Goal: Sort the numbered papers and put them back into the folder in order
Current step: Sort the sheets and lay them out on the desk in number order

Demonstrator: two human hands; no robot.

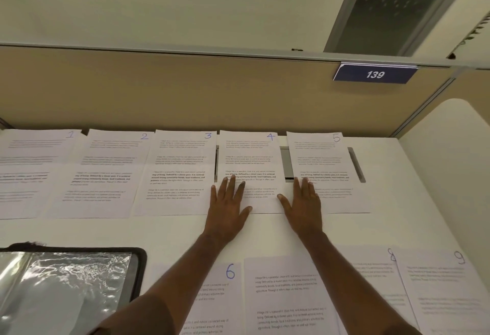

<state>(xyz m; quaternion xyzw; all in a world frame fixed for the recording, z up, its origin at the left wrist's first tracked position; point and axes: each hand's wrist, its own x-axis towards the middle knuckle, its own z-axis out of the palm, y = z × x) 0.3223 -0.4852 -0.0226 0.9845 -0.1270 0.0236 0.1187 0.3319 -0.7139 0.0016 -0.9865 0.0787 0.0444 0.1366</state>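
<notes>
Both hands lay flat, fingers straight, gripping nothing: left hand pressed on sheet 4, right hand on the lower left of sheet 5. Sheets 1–5 lined the desk's far edge; the open folder sat near-left.

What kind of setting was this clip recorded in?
Most likely an office cubicle: a white desk backed by a tan partition wall, with a blue number plate reading 139 clipped to the partition's top rail.
</notes>
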